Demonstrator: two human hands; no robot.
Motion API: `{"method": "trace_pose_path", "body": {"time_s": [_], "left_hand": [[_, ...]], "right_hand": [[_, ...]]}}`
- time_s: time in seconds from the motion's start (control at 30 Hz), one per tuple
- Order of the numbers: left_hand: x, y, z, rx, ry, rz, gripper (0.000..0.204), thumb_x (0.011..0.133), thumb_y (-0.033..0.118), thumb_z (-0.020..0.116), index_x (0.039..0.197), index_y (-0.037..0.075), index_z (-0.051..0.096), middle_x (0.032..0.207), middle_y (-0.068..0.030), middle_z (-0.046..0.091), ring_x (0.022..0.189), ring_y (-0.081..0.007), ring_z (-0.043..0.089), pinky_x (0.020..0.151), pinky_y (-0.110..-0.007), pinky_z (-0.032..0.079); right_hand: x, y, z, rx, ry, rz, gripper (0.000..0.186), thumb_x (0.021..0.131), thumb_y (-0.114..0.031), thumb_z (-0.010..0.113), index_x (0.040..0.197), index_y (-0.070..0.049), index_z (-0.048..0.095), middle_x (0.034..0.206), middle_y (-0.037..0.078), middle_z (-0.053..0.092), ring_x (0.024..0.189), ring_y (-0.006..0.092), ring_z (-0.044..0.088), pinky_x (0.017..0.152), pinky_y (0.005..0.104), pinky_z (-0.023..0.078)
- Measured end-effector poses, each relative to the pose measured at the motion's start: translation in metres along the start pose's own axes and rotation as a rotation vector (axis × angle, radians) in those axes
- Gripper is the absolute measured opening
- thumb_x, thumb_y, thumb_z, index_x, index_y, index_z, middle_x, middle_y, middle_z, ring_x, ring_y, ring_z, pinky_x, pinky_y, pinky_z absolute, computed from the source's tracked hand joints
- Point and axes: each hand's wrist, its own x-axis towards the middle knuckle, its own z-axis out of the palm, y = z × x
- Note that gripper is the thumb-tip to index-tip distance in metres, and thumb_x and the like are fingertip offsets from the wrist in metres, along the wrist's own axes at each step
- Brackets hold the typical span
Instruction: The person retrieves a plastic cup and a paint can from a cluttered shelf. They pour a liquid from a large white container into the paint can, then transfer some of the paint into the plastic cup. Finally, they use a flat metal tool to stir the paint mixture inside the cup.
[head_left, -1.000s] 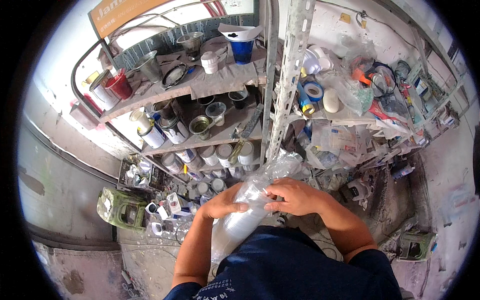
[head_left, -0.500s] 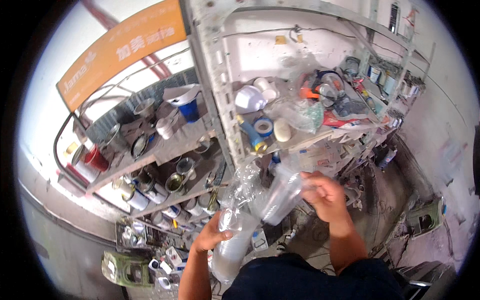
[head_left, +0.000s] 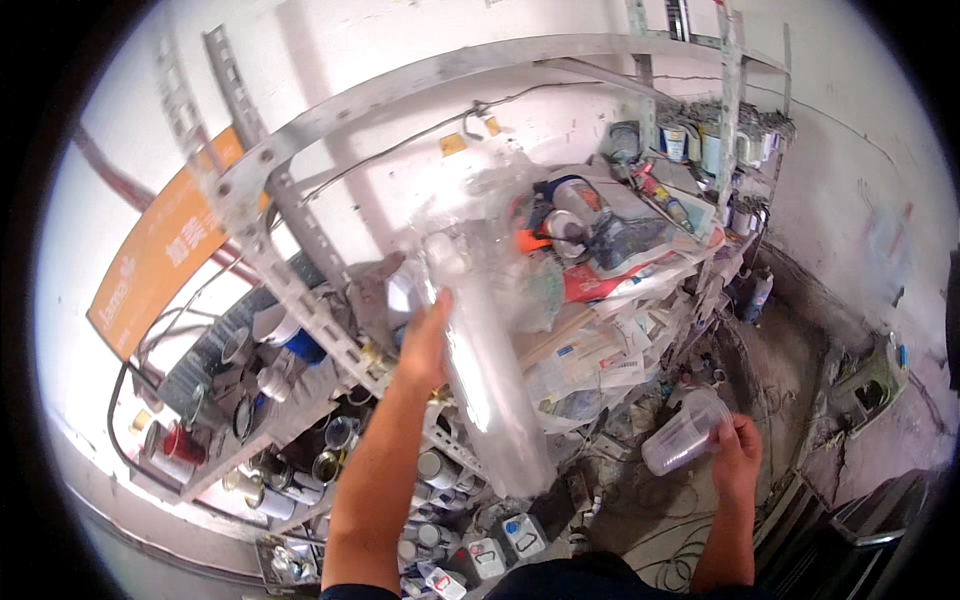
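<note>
My left hand (head_left: pixel 427 342), arm stretched forward, grips a long sleeve of stacked clear plastic cups (head_left: pixel 495 400) near its upper end. The sleeve hangs tilted in front of the shelf, its lower end toward me. Lower on the right, my right hand (head_left: pixel 738 452) pinches a single clear plastic cup (head_left: pixel 678 438) at its rim. The cup is tipped on its side, base toward the left, and nothing shows inside it. Behind the sleeve, crumpled clear plastic wrap (head_left: pixel 480 200) and a respirator mask (head_left: pixel 567 228) lie on the upper shelf.
A metal shelf frame (head_left: pixel 320 310) crosses on the left. Paint cans (head_left: pixel 437 468) and used cups crowd the lower shelves. White rectangular containers (head_left: pixel 525 535) stand on the floor. Loose hose or cable (head_left: pixel 680 560) lies coiled near my right arm.
My left hand has carried the sleeve of cups forward and up to the shelf. My right hand has moved right and down with the single cup, apart from the sleeve. The view has shifted right.
</note>
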Motion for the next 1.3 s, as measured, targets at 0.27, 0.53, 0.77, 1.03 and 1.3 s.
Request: {"method": "trace_pose_path", "body": {"time_s": [0.27,0.53,0.77,1.03,1.3], "left_hand": [[0.187,0.072,0.015,0.468,0.316,0.192,0.104,0.078,0.068,0.057,0.142,-0.008,0.025,0.140,-0.0257,0.038,0.128,-0.0356,0.039,0.105,-0.043,0.033],[0.150,-0.023,0.050,0.855,0.375,0.864,0.048,0.089,0.028,0.061,0.122,-0.005,0.051,0.125,-0.0238,0.053,0.116,-0.0360,0.051,0.099,-0.041,0.038],[-0.088,-0.131,0.063,0.956,-0.604,0.248,0.093,0.077,0.039,0.075,0.145,0.002,0.022,0.136,-0.0269,0.037,0.119,-0.0381,0.049,0.101,-0.042,0.039],[-0.193,-0.175,-0.018,1.051,-0.156,0.141,0.104,0.070,0.051,0.075,0.143,-0.001,0.022,0.134,-0.0289,0.040,0.113,-0.0449,0.051,0.088,-0.044,0.047],[-0.302,-0.186,-0.068,1.107,0.261,-0.212,0.106,0.066,0.052,0.075,0.141,-0.003,0.025,0.126,-0.0283,0.049,0.103,-0.0429,0.058,0.084,-0.046,0.050]], "right_hand": [[-0.009,0.013,-0.060,0.034,0.036,0.095,0.020,0.088,-0.022,0.063,0.092,-0.003,0.060,0.081,0.003,0.061,0.075,0.0130,0.056,0.071,0.0290,0.045],[-0.013,0.026,-0.074,-0.078,-0.034,0.213,0.020,0.091,-0.017,0.061,0.102,-0.001,0.060,0.091,0.004,0.062,0.082,0.0130,0.058,0.075,0.0291,0.047],[0.010,0.050,0.040,-0.236,-0.533,0.187,0.022,0.092,-0.018,0.058,0.104,0.000,0.061,0.092,0.007,0.062,0.084,0.0141,0.058,0.076,0.0293,0.047],[-0.050,0.070,0.138,-0.271,-1.272,0.435,0.024,0.089,-0.020,0.062,0.102,0.001,0.060,0.091,0.006,0.063,0.084,0.0135,0.058,0.076,0.0294,0.047],[-0.138,0.096,0.184,-0.171,-1.654,0.699,0.020,0.089,-0.017,0.062,0.099,0.000,0.060,0.089,0.003,0.063,0.079,0.0088,0.056,0.073,0.0266,0.046]]}}
